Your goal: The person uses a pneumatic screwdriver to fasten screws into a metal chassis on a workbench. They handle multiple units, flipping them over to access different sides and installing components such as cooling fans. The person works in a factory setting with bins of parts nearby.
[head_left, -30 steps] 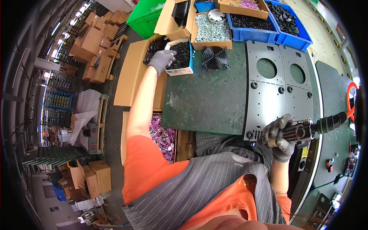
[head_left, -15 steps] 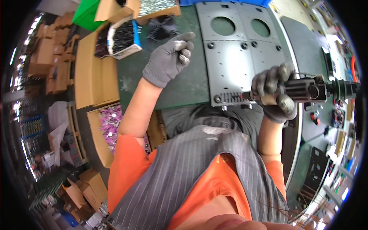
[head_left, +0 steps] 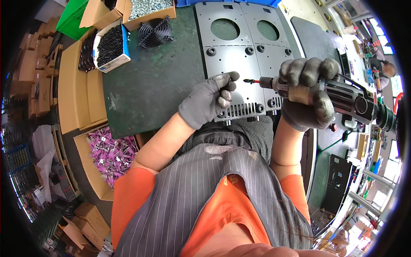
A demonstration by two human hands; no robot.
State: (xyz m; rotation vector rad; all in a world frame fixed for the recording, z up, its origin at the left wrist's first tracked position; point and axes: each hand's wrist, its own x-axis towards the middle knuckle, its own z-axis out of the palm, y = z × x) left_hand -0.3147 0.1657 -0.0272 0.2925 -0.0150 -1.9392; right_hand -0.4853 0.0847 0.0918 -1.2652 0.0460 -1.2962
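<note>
My right hand (head_left: 310,92), in a grey glove with dark coated fingers, is wrapped round a black electric screwdriver (head_left: 342,96). Its red-sleeved bit (head_left: 252,81) points left over the grey metal panels. My left hand (head_left: 208,97), gloved the same way, hovers at the left panel's edge with fingers curled and thumb and forefinger together; whatever they may pinch is too small to make out. Beneath both hands lie two flat panels, the left panel (head_left: 231,64) and the right panel (head_left: 274,64), each with a large round hole, slots and black round feet (head_left: 249,51).
A box of black screws (head_left: 125,58), a box of silver screws (head_left: 171,13) and a black round fan guard (head_left: 155,33) stand on the green table (head_left: 141,90). A carton of purple-and-silver parts (head_left: 109,156) sits below left. Another dark bench (head_left: 314,40) is at the right.
My left hand has come down and right, from beside the screw boxes to the left panel. The screwdriver has tilted, its bit now nearer my left hand. The whole view has shifted.
</note>
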